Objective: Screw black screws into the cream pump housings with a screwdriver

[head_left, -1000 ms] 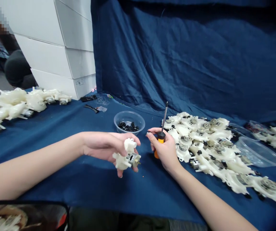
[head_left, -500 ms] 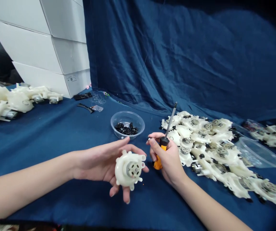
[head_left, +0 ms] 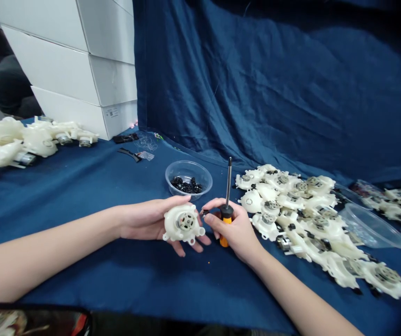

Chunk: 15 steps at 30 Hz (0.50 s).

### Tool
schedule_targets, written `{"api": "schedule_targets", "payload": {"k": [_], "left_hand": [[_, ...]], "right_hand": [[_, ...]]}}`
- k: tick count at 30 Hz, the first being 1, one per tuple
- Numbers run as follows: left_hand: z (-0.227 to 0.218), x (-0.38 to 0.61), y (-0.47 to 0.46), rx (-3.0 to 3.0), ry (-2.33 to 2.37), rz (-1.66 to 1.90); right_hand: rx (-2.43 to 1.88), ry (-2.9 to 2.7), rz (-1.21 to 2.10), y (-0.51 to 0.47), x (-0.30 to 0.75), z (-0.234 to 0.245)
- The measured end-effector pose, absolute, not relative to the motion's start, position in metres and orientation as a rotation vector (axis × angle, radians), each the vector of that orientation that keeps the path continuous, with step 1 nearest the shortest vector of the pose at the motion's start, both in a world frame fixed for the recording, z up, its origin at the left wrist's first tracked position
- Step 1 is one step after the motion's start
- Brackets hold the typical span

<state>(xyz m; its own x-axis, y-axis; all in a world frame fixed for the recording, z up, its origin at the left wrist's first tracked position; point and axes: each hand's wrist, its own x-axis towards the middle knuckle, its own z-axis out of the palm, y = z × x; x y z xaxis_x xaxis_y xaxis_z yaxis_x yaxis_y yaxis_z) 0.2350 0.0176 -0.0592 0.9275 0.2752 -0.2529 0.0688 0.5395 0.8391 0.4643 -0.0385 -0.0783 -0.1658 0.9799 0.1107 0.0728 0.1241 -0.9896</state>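
And the gap is closing! The left hand (head_left: 151,218) cups a white housing (head_left: 171,225), thumb behind it and fingers spread below, its motor end (head_left: 186,221) turned up toward the viewer. In from the right comes the right hand (head_left: 239,232), thumb and forefinger pinching a small black part (head_left: 204,213), the other fingers wrapped around an orange-handled screwdriver (head_left: 226,212), its shaft now swung nearly upright. So part and housing sit side by side, not joined; whether they touch is hard to tell. The driver's tip points up, away from the housing, so it looks idle for now.

Just beyond the left fingertips, a clear bowl (head_left: 189,167) of black pieces (head_left: 186,185) sits on the blue-covered tabletop (head_left: 130,280). Right of the right fingers spreads a crowd of similar housings (head_left: 298,210); well left of the left fingers, more housings (head_left: 39,140). Farther off, beyond both hands: stacked white boxes (head_left: 64,70) and a blue drape (head_left: 273,84).
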Motion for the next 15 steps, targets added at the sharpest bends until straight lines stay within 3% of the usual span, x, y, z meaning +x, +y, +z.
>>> {"api": "schedule_targets", "payload": {"k": [15], "left_hand": [[-0.054,0.251,-0.004,1.132,0.706,0.344]], "right_hand": [[-1.033,-1.778,0.695,-0.039,0.460,-0.083]]}}
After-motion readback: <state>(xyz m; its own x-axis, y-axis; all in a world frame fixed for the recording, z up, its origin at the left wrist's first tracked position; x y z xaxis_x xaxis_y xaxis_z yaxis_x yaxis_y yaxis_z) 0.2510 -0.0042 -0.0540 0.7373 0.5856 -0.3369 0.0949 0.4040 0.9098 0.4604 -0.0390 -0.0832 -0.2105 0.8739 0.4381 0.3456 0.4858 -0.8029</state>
